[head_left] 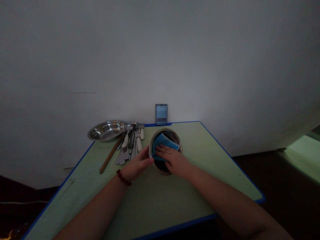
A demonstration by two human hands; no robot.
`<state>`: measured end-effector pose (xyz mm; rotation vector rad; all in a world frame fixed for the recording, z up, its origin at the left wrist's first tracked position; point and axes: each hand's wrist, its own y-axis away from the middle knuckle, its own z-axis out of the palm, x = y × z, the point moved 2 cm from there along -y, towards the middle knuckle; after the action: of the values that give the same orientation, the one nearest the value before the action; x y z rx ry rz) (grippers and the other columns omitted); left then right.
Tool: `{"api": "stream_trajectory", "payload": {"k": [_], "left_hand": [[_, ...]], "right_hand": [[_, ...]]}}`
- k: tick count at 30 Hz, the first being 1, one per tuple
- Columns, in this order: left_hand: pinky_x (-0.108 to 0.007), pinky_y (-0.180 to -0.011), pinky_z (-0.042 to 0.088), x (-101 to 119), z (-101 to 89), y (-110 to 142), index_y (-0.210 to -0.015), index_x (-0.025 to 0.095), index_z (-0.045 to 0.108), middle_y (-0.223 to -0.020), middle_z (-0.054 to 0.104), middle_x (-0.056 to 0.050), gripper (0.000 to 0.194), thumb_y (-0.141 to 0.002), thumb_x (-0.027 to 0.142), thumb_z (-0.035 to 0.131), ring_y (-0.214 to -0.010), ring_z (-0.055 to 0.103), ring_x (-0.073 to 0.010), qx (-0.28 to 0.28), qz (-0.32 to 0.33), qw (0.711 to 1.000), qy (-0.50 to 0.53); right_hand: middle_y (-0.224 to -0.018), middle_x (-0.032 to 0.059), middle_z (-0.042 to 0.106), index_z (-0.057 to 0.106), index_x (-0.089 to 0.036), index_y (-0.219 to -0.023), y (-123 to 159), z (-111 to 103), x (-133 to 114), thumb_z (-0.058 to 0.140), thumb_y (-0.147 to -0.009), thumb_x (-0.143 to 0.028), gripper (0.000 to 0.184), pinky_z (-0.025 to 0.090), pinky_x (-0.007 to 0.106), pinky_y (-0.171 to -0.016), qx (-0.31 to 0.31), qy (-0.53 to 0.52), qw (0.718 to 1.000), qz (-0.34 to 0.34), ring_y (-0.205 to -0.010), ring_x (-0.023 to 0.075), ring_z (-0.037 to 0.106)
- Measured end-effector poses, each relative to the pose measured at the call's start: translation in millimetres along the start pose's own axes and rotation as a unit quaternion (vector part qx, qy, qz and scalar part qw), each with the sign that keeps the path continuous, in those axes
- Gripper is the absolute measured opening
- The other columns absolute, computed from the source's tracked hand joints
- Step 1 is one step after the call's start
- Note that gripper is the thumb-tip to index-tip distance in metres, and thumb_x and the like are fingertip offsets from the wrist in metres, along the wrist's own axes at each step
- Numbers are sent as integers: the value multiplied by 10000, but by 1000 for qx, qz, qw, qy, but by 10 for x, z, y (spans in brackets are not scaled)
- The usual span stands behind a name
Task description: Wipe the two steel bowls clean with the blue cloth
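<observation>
A round stainless steel bowl (181,142) stands on the table in front of me, its mouth tilted towards me. My left hand (140,165) grips its left side, thumb at the rim and the other fingers behind the wall. Inside the bowl lies a blue cloth (167,141) with a pale edge. My right hand (173,160) reaches in from the right and presses the cloth against the inner wall, its fingers laid over it. Part of the cloth is hidden under those fingers.
Left of the bowl lies a pile of cutlery (130,143), knives and forks, some white-handled. Beside it are a wooden stick (110,156) and a shallow metal dish (107,130) over the table's left edge. A blurred-out phone-like screen (161,114) leans on the wall.
</observation>
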<state>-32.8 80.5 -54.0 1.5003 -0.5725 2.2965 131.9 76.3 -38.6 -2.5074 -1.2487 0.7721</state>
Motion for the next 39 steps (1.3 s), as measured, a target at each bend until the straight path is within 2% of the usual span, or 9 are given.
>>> {"api": "stream_trajectory", "payload": {"k": [5, 11, 18, 25, 32, 39], "left_hand": [[-431, -1053, 244, 2, 0, 2, -1145, 262, 568, -1237, 577, -48, 484, -681, 291, 703, -1240, 406, -273, 5, -3, 1000, 5], [-414, -985, 333, 47, 37, 2, -1072, 259, 602, -1109, 647, -42, 416, -670, 310, 696, -1196, 457, -273, 27, -13, 999, 22], [-418, -929, 378, 36, 17, -3, -1027, 273, 620, -1078, 667, -33, 333, -697, 289, 661, -1164, 490, -278, 28, -15, 999, 23], [-439, -978, 351, 25, 22, 6, -1067, 239, 606, -1142, 635, -50, 412, -676, 333, 694, -1176, 476, -292, 39, -26, 998, 37], [-443, -1050, 250, 19, 44, 0, -1109, 230, 576, -1206, 592, -69, 491, -651, 320, 728, -1233, 411, -282, 8, 3, 1000, 13], [-453, -1056, 239, 20, 27, 25, -1121, 239, 553, -1239, 567, -68, 520, -638, 290, 740, -1239, 404, -287, 8, -9, 1000, 6]], "right_hand": [[-1340, 116, 467, 489, -119, -1265, 3, 18, 12, 407, -725, -23, 555, 324, 437, -1056, 5, 3, 1000, -6, -1278, 218, 369], [-1339, 126, 466, 490, -100, -1263, 3, 20, 8, 407, -729, -25, 545, 320, 430, -1058, -2, 6, 1000, -13, -1281, 222, 363], [-1348, 113, 458, 481, -117, -1274, 5, -1, -19, 400, -733, -19, 555, 317, 435, -1060, -11, 7, 1000, -5, -1288, 215, 352], [-1326, 146, 475, 500, -68, -1252, 0, -7, -37, 400, -735, -18, 529, 322, 423, -1057, -7, 9, 1000, -7, -1276, 232, 371], [-1339, 131, 464, 495, -85, -1256, 5, 8, -8, 407, -722, -26, 545, 329, 442, -1050, 6, 13, 1000, 2, -1276, 236, 369], [-1343, 124, 461, 486, -92, -1264, 15, 8, -3, 405, -721, -27, 553, 324, 438, -1055, 11, 9, 1000, 7, -1280, 226, 364]]}}
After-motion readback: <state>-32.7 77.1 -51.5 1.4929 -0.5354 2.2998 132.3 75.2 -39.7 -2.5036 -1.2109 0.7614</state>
